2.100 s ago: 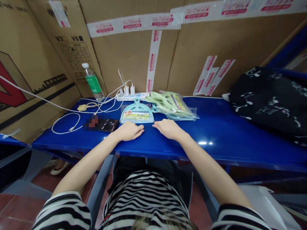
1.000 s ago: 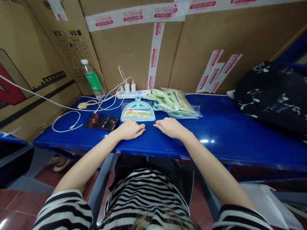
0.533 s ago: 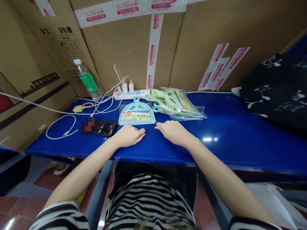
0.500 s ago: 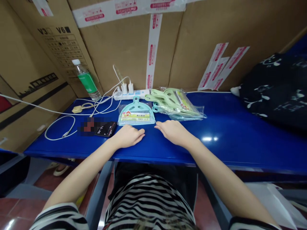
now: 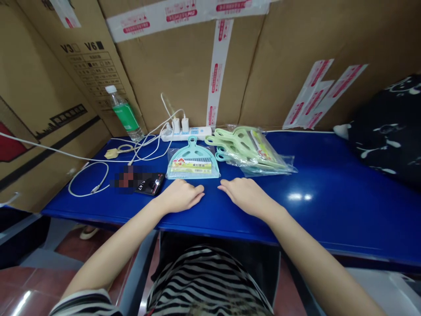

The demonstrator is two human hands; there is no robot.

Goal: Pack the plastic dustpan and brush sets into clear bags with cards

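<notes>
My left hand [image 5: 183,195] rests on the blue table [image 5: 329,219] with its fingers curled in and nothing showing in them. Opposite it lies my right hand [image 5: 245,196], fingers closed together, also with nothing visible in them. A small gap separates the two hands. Just beyond them is a light-blue dustpan [image 5: 194,153] in a clear bag, its handle pointing away from me and a printed label [image 5: 192,166] across it. Several pale-green dustpans [image 5: 241,139] in clear bags are piled to its right, with a bit of light blue beneath.
A phone [image 5: 150,183] lies left of my left hand. Behind it are tangled white cables [image 5: 107,175], a power strip [image 5: 200,133] with chargers and a water bottle [image 5: 126,116]. Cardboard [image 5: 184,66] walls the back and left. A dark patterned fabric item [image 5: 388,136] stands at the right.
The view has shifted slightly, so everything on the table appears a little lower and further right. Both hands keep nearly the same closed pose. The phone's clock reading has changed.
</notes>
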